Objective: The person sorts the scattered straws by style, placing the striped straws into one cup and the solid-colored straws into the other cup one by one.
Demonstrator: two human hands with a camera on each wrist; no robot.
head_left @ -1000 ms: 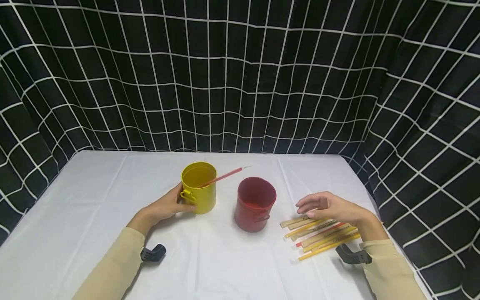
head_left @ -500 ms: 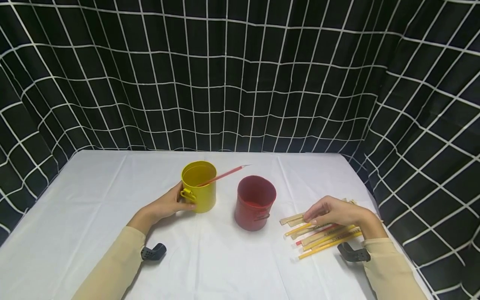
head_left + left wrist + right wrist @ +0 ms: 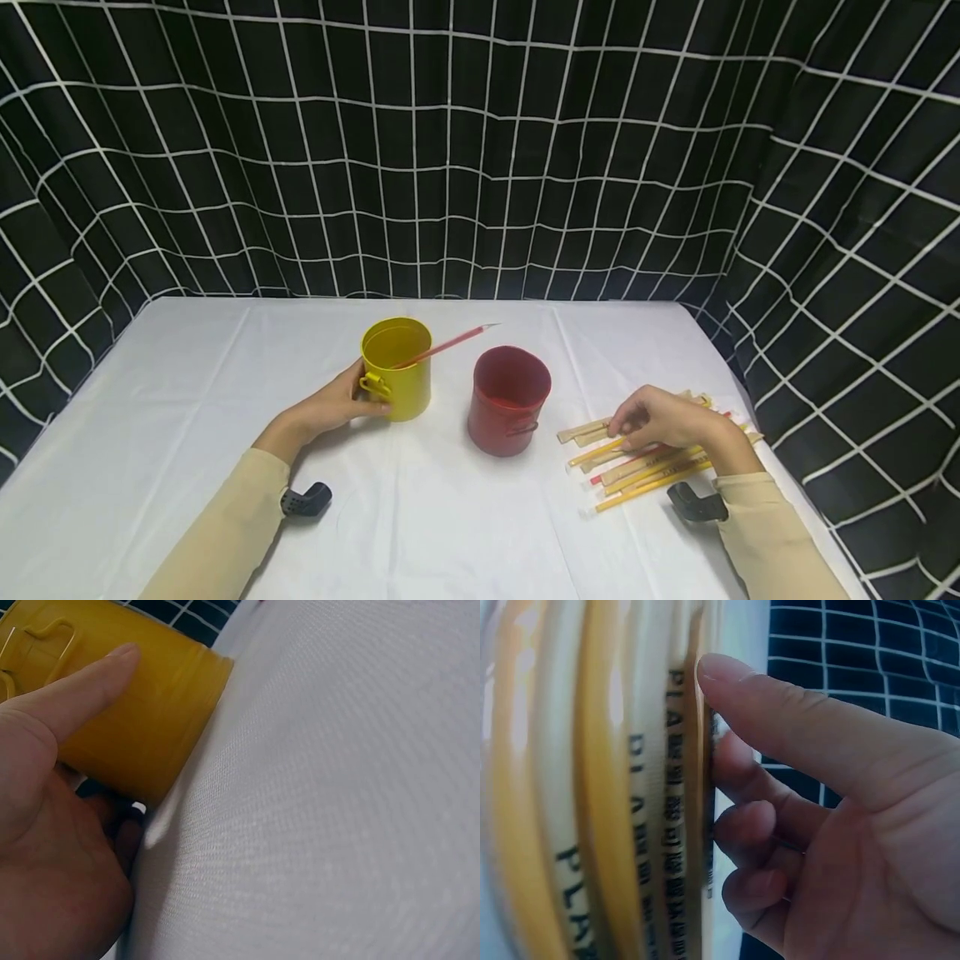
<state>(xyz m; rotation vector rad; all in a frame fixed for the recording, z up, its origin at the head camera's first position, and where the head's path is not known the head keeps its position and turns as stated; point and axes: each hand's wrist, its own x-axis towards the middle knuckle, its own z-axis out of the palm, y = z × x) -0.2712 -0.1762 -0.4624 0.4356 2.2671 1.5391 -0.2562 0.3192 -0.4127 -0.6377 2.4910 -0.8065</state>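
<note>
My left hand (image 3: pixel 330 408) holds a yellow cup (image 3: pixel 408 392) by its side, thumb in front beside the small wire handle and the other fingers behind. In the left wrist view the thumb lies along the yellow wall, with the cup's base at the cloth. A red wrapped straw (image 3: pixel 450 343) leans out over the cup's rim. On the right, my right hand (image 3: pixel 663 417) pinches at a yellow straw (image 3: pixel 596 456) on the upper side of a row of wrapped straws (image 3: pixel 645 479). The right wrist view shows the thumb tip (image 3: pixel 724 669) against the row's edge straw, fingers curled behind.
A red cup (image 3: pixel 506 425) with a wire handle stands between the yellow cup and the straws. Some straws are in printed paper sleeves, others in see-through wraps. White cloth (image 3: pixel 450 533) covers the table, and black curtain with a white grid (image 3: pixel 465 150) surrounds it.
My right hand has come down from above the straws, and its thumb and fingers have closed at the yellow one. Several straws have shifted or spread slightly. The left hand stays on the yellow cup.
</note>
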